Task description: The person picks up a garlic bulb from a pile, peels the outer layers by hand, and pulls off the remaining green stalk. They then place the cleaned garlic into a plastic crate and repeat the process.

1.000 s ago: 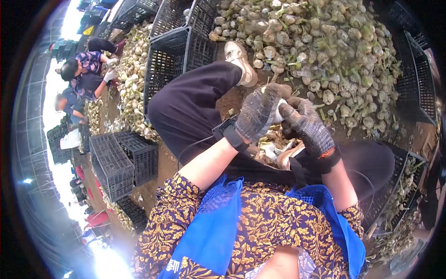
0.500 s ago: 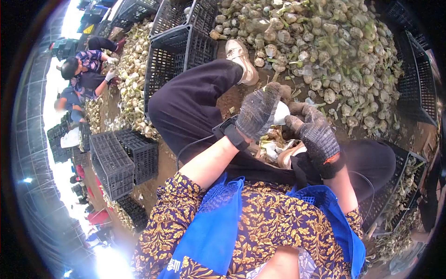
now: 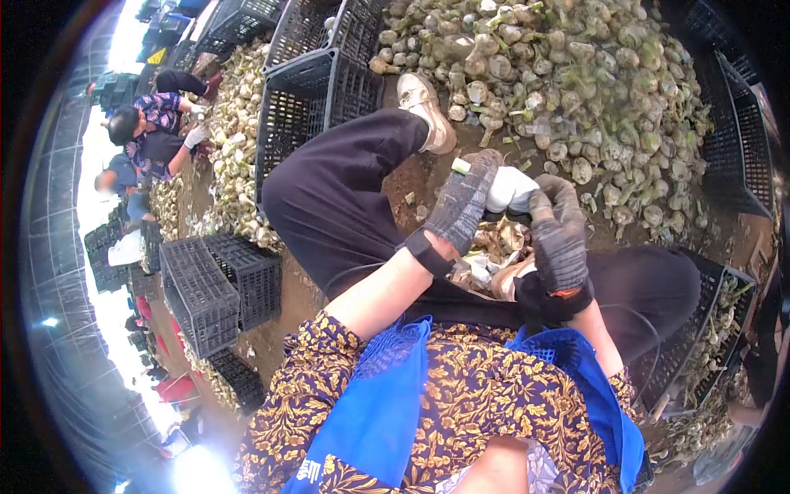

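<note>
A peeled white garlic bulb (image 3: 510, 189) is held between my two gloved hands, above my lap. My left hand (image 3: 467, 199), in a dirty grey knitted glove, is closed around it, and the cut green stem end (image 3: 461, 166) pokes out on that hand's far side. The fingers of my right hand (image 3: 561, 235), gloved the same way, are bent and press against the bulb's right side. A dark patch lies just under the bulb; I cannot make out what it is. Below my hands, peeled garlic skins (image 3: 485, 259) lie piled between my legs.
A big heap of unpeeled garlic (image 3: 568, 90) spreads ahead of my shoe. Black plastic crates stand ahead (image 3: 296, 107), at left (image 3: 202, 288) and at far right (image 3: 745, 140). Co-workers sit by another garlic heap (image 3: 239, 156) at left.
The bulb now shows more of its white surface, with the stem end pointing left. My left hand has turned around it, and my right hand has shifted slightly with its fingers against the bulb.
</note>
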Demonstrator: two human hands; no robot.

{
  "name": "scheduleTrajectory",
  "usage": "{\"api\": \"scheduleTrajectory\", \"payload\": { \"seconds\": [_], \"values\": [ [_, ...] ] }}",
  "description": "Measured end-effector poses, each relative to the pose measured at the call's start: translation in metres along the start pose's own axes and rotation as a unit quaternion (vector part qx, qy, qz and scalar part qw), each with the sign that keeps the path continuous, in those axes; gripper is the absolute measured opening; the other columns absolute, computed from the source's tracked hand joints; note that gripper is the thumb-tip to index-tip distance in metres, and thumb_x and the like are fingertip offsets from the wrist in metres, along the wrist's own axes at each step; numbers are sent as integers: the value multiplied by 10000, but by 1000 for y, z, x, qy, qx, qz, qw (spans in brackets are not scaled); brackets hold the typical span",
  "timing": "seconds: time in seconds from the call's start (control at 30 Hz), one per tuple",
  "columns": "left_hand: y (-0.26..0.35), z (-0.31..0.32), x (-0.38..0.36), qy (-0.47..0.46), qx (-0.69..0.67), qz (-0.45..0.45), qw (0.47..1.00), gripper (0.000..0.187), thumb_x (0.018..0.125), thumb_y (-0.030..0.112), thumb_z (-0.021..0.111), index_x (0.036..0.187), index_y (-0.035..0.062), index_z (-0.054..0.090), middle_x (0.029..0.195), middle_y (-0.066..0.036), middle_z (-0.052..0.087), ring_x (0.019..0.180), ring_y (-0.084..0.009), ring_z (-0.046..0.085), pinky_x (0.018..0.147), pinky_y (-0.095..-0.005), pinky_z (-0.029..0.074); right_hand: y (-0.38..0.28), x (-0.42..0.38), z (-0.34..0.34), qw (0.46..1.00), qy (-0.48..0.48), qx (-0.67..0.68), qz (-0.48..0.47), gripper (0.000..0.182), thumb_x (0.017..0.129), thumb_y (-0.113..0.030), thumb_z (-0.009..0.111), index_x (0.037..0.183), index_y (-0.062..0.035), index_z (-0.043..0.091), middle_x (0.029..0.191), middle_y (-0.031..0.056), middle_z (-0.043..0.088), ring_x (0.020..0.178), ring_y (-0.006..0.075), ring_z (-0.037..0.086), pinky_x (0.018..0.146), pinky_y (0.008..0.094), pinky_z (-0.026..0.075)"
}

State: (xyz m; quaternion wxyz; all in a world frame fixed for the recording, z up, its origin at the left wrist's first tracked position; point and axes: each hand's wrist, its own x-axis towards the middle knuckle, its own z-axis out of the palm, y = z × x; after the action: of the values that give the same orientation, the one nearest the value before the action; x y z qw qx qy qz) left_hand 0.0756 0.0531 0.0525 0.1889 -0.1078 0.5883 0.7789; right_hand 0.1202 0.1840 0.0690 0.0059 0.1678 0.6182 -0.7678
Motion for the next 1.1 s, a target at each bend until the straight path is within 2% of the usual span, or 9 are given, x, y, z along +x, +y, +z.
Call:
{"api": "scheduleTrajectory", "payload": {
  "seconds": [0.2, 0.27, 0.57, 0.67, 0.73, 0.8, 0.87, 0.93, 1.1],
  "values": [
    [11, -3, 9, -7, -271, -155, 950, 204, 899, 228, 507, 1037, 86, 556, 918, -46, 598, 821, -153, 590, 682, -294, 504, 2, 1, -4, 977, 25, 190, 93, 256, 876, -78, 466, 1116, 10, 452, 969, 106, 551, 856, 175, 578, 822, 357, 510],
    [14, -3, 10, -44, -333, -219, 916, 196, 899, 234, 500, 1027, 97, 557, 914, -57, 606, 809, -176, 606, 651, -313, 521, -9, 2, -9, 895, -3, 422, 146, 234, 889, -93, 474, 1109, -14, 466, 931, 104, 562, 812, 177, 574, 807, 363, 502],
    [26, 3, 13, 43, -290, -139, 946, 179, 874, 203, 548, 998, 74, 553, 958, -123, 613, 895, -248, 609, 771, -382, 535, -12, 9, -35, 900, 31, 429, 71, 258, 872, -72, 459, 1117, 8, 454, 980, 152, 559, 805, 216, 593, 804, 416, 518],
    [28, 0, 21, 96, -357, -136, 919, 169, 881, 185, 534, 995, 61, 535, 921, -125, 612, 857, -264, 610, 745, -401, 540, -20, 4, -32, 980, 82, 168, 71, 286, 888, -200, 498, 1083, 9, 516, 879, 107, 610, 698, 172, 598, 697, 309, 513],
    [29, -2, 19, 60, -327, -118, 936, 167, 878, 180, 539, 1000, 65, 528, 866, -106, 611, 786, -244, 612, 697, -399, 546, -3, 4, -36, 980, -120, 72, 139, 319, 872, -323, 549, 958, -24, 618, 812, 53, 632, 657, 110, 574, 629, 255, 468],
    [26, -2, 21, 23, -286, -94, 953, 182, 885, 186, 527, 1012, 55, 525, 844, -96, 608, 765, -224, 610, 674, -368, 542, 4, 6, -32, 974, -122, -187, 31, 377, 857, -383, 559, 950, -22, 621, 841, 62, 639, 660, 107, 573, 624, 250, 463],
    [29, 1, 18, -41, -203, -39, 978, 215, 899, 200, 502, 1035, 35, 519, 799, -75, 603, 723, -185, 607, 628, -308, 533, -13, 7, -20, 980, -110, -147, 73, 388, 844, -384, 577, 984, -22, 586, 810, 72, 627, 680, 114, 588, 614, 250, 474],
    [28, 6, 15, -32, -160, -24, 986, 260, 914, 230, 473, 1063, 21, 517, 799, -79, 601, 732, -164, 605, 627, -275, 523, -18, 10, -15, 950, -111, 149, 251, 361, 842, -335, 586, 1026, -29, 533, 785, 71, 605, 696, 137, 605, 604, 256, 493],
    [14, 3, 17, -49, -42, 36, 997, 272, 899, 206, 505, 1115, 42, 530, 896, -71, 602, 792, -132, 585, 686, -254, 491, -18, 12, -9, 953, -122, 130, 246, 280, 837, -210, 592, 1012, -24, 479, 799, 66, 556, 663, 151, 589, 605, 305, 529]
  ]
}}
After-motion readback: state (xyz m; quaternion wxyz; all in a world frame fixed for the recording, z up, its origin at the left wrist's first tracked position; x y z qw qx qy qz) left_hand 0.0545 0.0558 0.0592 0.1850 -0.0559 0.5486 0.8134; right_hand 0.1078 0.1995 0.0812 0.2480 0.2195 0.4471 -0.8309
